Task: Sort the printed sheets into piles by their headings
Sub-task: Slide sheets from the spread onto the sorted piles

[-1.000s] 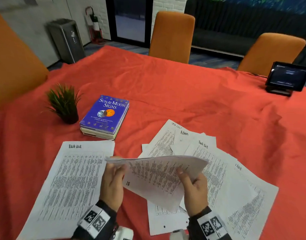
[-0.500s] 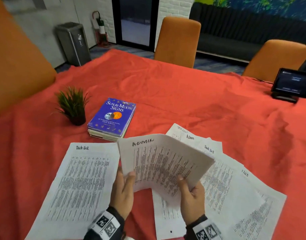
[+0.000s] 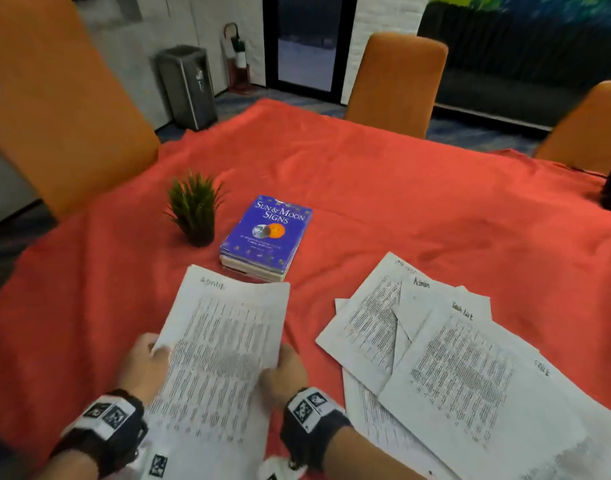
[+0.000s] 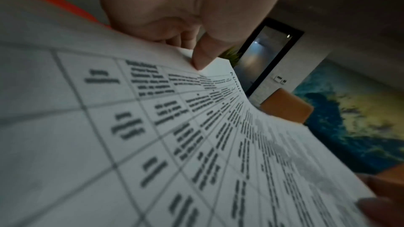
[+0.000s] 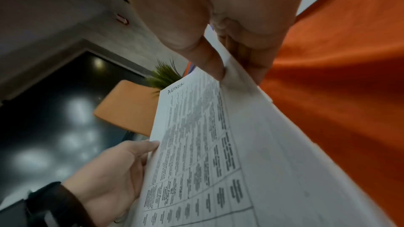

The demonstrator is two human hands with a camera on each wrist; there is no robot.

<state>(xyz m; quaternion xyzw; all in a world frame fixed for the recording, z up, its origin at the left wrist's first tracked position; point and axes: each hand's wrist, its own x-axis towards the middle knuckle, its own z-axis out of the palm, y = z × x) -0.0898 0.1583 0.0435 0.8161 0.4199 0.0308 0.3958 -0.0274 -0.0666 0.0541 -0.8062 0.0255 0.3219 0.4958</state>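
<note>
Fingers (image 5: pixel 215 68) of the right hand (image 3: pixel 285 370) pinch the right edge of the Admin sheet (image 3: pixel 221 344); the left hand (image 3: pixel 143 367) pinches its left edge, thumb on top. Held just above the red tablecloth (image 3: pixel 383 188), the sheet runs lengthwise away from the wrists, heading nearest the blue book (image 3: pixel 267 233). To its right, well apart, lies the unsorted spread of sheets (image 3: pixel 435 348), showing "Admin" and "Task List" headings. Placement probably turns on setting the sheet down near the book, apart from the spread. No containers appear.
</note>
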